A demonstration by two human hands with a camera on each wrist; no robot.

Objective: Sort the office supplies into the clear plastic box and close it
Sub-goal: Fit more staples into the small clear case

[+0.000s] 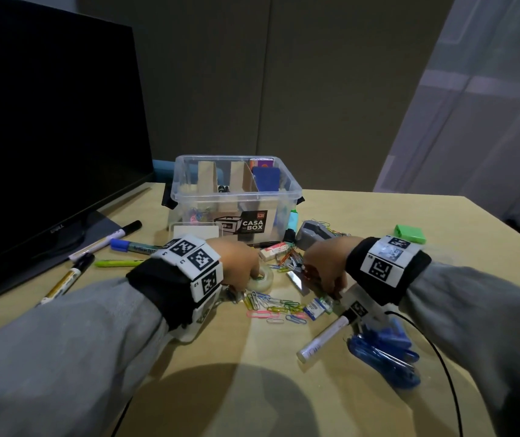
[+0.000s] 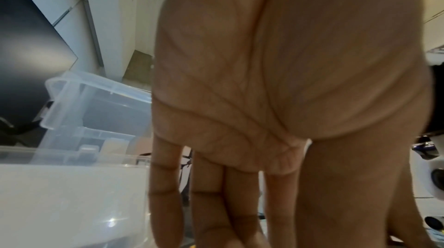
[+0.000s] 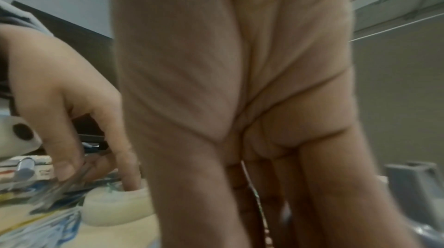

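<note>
Where supplies litter it, tan desk (image 1: 378,216), dark monitor (image 1: 47,121), grey partition (image 1: 315,74).

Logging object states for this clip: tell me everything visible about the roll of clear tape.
The tape roll is a small ring of translucent, whitish tape lying flat on the wooden desk, in front of the clear plastic box and just above the scattered coloured paper clips. One finger of the left hand reaches down into its centre hole.

Left hand (image 2: 276,90) palm-on, fingers (image 2: 165,204) extended downward beside clear plastic box (image 2: 96,104).
</note>
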